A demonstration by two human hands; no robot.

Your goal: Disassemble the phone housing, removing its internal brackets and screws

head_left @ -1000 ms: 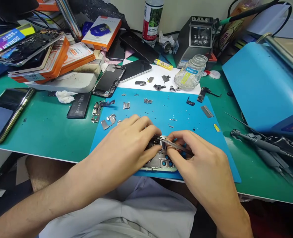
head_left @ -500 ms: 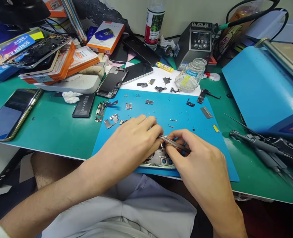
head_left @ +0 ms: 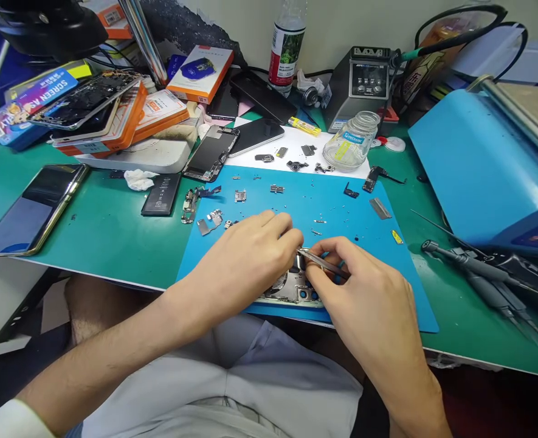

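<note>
An opened phone frame (head_left: 291, 292) lies on a blue mat (head_left: 341, 213) at the near edge of the desk, mostly covered by my hands. My left hand (head_left: 245, 261) rests on the frame with its fingers curled down onto it, pressing it in place. My right hand (head_left: 355, 292) pinches a pair of metal tweezers (head_left: 321, 263), whose tips point left into the frame right beside my left fingertips. What the tips touch is hidden.
Small phone parts and screws are scattered over the mat. A glass jar (head_left: 353, 143), a soldering station (head_left: 364, 79) and a bottle (head_left: 287, 42) stand behind. Phones and boxes pile at left (head_left: 95, 112), a dark phone (head_left: 31, 210) nearer. A blue machine (head_left: 482, 158) and screwdrivers (head_left: 478, 264) sit right.
The view has shifted a little, so the desk sits slightly lower and to the right. My hands stay on the phone frame, the tweezers' tips edging slightly up and left.
</note>
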